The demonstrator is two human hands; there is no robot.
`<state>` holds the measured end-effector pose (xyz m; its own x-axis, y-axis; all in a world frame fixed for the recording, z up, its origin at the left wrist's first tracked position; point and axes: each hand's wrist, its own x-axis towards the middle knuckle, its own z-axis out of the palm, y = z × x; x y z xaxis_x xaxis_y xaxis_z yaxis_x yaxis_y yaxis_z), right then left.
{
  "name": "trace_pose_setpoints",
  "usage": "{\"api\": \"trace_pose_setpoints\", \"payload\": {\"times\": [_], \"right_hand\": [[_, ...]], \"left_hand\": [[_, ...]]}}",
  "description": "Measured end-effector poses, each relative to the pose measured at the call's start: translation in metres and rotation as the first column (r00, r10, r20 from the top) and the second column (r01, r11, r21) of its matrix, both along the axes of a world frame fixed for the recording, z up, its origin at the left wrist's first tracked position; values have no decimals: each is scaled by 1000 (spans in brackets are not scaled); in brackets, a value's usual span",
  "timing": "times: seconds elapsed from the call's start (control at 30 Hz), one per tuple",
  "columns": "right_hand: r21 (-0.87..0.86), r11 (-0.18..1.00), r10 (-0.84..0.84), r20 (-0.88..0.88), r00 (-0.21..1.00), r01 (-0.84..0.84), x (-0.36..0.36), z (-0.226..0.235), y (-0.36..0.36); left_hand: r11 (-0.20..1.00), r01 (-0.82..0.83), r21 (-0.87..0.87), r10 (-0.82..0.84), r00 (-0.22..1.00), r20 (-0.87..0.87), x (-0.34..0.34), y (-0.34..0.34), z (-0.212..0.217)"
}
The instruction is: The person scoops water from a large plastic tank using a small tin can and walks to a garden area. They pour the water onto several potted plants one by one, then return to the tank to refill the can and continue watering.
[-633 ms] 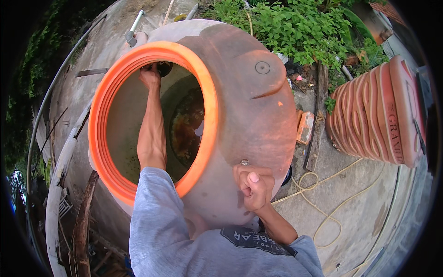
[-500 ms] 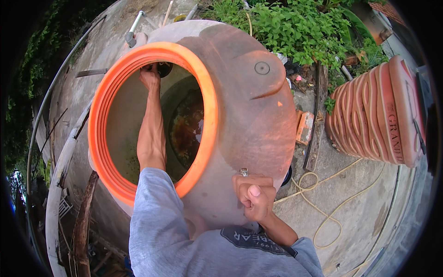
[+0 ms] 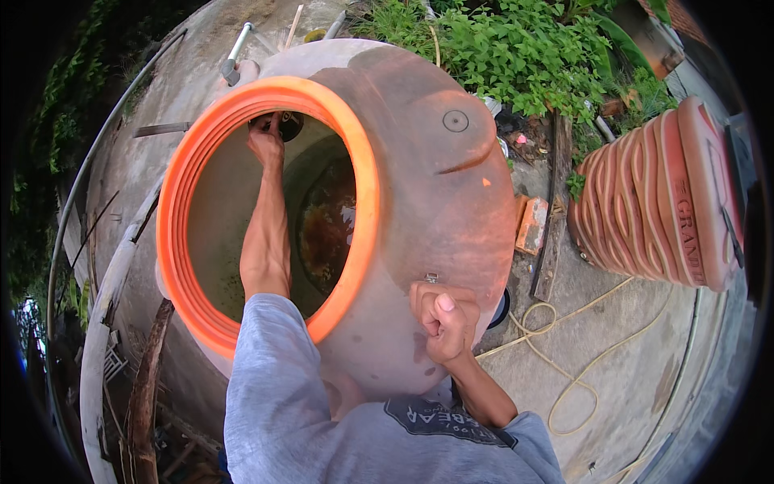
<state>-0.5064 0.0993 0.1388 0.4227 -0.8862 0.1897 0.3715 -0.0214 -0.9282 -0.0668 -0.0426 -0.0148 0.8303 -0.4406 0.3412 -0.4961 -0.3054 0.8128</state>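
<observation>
My left arm reaches through the orange rim (image 3: 367,202) of a large, rounded grey-orange tank (image 3: 443,210). Inside, near the far wall, my left hand (image 3: 266,141) has its fingers on a black round fitting (image 3: 290,125), partly covering it. Brownish, murky liquid (image 3: 326,226) lies at the tank's bottom. My right hand (image 3: 445,319) is closed in a fist, thumb on top, over the near right side of the tank. A small shiny metal piece (image 3: 431,277) shows at its far edge; whether it is held or worn I cannot tell.
On the right a ribbed terracotta-coloured container (image 3: 637,202) lies tilted. Nearer are a wooden plank (image 3: 555,210), a brick (image 3: 531,226) and a looped yellowish hose (image 3: 592,387). Leafy plants (image 3: 524,56) grow behind the tank. Pipes and a weathered wooden post (image 3: 149,387) stand left.
My left fingers have shifted slightly at the black fitting, showing more of it. My right fist has moved slightly away from me, and the metal piece with it.
</observation>
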Motion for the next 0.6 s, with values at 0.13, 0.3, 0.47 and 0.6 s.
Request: {"api": "trace_pose_setpoints", "payload": {"times": [0.13, 0.3, 0.47, 0.6], "right_hand": [[10, 1000, -24, -41, 999, 24, 2, 0, -1], [-29, 999, -43, 18, 999, 44, 4, -7, -7], [-30, 999, -26, 53, 998, 28, 4, -10, -6], [-16, 999, -36, 123, 992, 38, 4, -14, -9]], "left_hand": [[998, 43, 43, -48, 991, 127, 1, 19, -5], [981, 82, 175, -81, 997, -12, -34, 45, 21], [953, 159, 257, -172, 984, 32, -55, 93, 48], [925, 179, 336, -196, 980, 17, -95, 128, 99]]}}
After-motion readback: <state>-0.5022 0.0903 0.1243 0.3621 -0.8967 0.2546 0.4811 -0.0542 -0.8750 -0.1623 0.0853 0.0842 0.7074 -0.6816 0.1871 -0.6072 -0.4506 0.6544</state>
